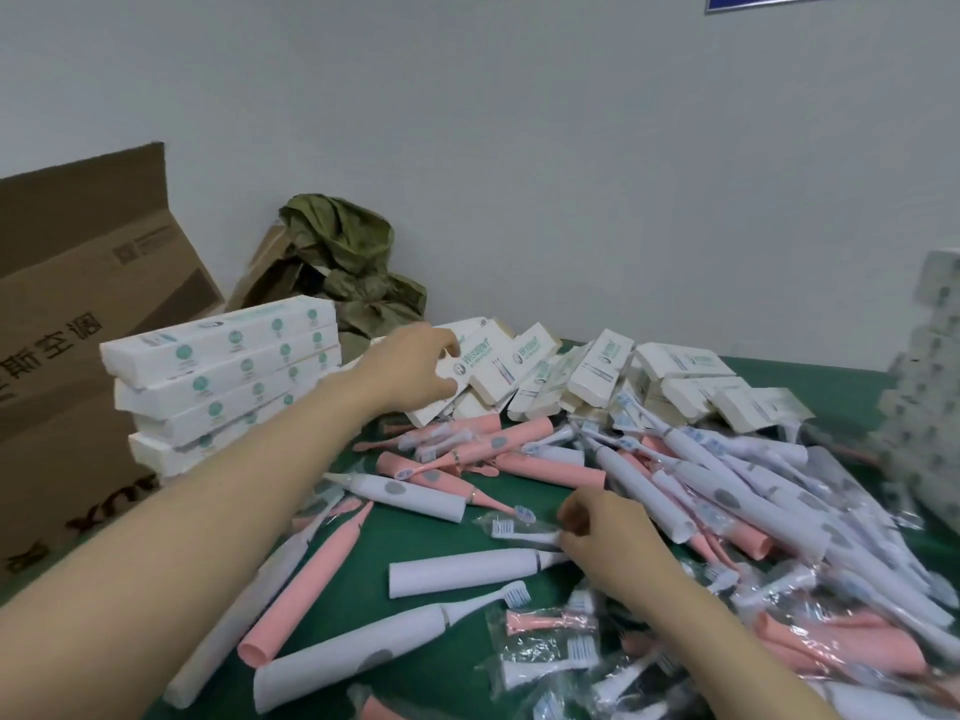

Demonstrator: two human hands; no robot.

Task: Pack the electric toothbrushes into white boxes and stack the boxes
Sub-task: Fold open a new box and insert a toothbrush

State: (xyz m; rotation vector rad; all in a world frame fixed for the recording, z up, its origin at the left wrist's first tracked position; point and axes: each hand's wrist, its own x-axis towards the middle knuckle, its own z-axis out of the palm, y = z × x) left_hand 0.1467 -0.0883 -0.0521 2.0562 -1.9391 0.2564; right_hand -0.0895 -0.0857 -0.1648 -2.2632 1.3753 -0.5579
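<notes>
Now, left fingers (442, 341) clasp box (474, 362), right (571, 538) brush-head (511, 530)

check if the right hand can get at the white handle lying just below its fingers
Probably yes: the white handle lies uncovered on the green mat, its tip right at the right hand. But that hand's grip is taken up pinching a bagged brush head.

A plain pale wall (519, 148) rises beyond the left hand (410, 371); a green tabletop (415, 537) (blue sign (831, 1) high above) meets it.
</notes>
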